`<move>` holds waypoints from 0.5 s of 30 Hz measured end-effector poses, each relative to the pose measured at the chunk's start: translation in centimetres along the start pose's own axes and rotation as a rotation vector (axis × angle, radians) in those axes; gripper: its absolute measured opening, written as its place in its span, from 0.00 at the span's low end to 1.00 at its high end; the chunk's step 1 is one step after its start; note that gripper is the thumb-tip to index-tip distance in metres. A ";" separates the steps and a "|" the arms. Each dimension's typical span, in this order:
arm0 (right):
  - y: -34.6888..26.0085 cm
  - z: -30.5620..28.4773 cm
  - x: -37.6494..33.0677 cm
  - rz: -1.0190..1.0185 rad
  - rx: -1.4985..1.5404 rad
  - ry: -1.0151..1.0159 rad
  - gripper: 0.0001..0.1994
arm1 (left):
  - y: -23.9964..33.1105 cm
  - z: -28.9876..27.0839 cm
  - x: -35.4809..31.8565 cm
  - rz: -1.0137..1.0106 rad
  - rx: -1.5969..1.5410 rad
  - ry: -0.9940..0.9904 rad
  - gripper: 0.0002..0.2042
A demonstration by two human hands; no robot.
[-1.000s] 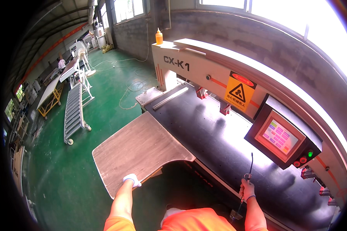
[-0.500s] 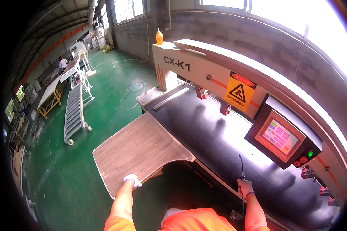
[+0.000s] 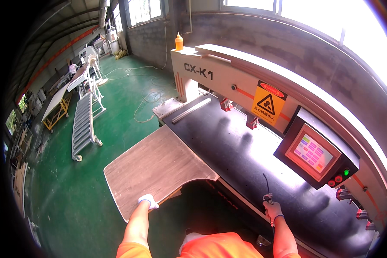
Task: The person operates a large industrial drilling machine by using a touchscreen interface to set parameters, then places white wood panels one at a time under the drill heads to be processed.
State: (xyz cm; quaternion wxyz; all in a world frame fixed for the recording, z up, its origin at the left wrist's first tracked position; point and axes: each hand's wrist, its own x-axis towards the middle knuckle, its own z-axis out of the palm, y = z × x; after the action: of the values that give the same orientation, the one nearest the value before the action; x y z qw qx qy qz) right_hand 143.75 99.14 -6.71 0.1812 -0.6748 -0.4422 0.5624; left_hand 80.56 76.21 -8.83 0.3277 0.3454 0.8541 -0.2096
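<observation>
A white glove covers my left hand (image 3: 148,201), which grips the near edge of a brown wood-grain board (image 3: 159,163) with a curved cut-out at its front right. Fingers on the underside of that edge are hidden. My right hand (image 3: 272,210), also gloved, is closed round an air blow gun (image 3: 268,197). The gun's thin dark nozzle points away from me over the black machine table (image 3: 228,146), and its hose hangs down by my right wrist.
A pale machine beam (image 3: 241,77) spans the table, with red-tipped clamps (image 3: 252,123) below it. A control panel (image 3: 314,148) juts out at the right. An orange bottle (image 3: 179,41) stands on the beam. A roller conveyor (image 3: 83,124) and a distant person (image 3: 72,67) are at the left.
The blow gun has tilted in my right hand, and its nozzle tip has shifted slightly left. My left hand stays on the board's edge.
</observation>
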 end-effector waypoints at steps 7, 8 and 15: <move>-1.0 0.4 -1.0 0.026 0.066 0.038 0.16 | -0.1 0.0 -0.1 0.001 -0.004 0.000 0.34; -1.0 0.4 -0.9 0.031 0.071 0.036 0.16 | -0.2 0.1 -0.1 0.004 -0.004 0.003 0.34; 1.0 0.5 0.9 -0.043 0.046 0.018 0.16 | -0.1 -0.1 -0.2 -0.002 -0.011 -0.003 0.34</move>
State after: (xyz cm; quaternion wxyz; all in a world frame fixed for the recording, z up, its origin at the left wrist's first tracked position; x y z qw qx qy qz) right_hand 143.64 99.18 -8.09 0.2128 -0.6657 -0.4420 0.5624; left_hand 80.60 76.10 -8.62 0.3305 0.3423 0.8551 -0.2057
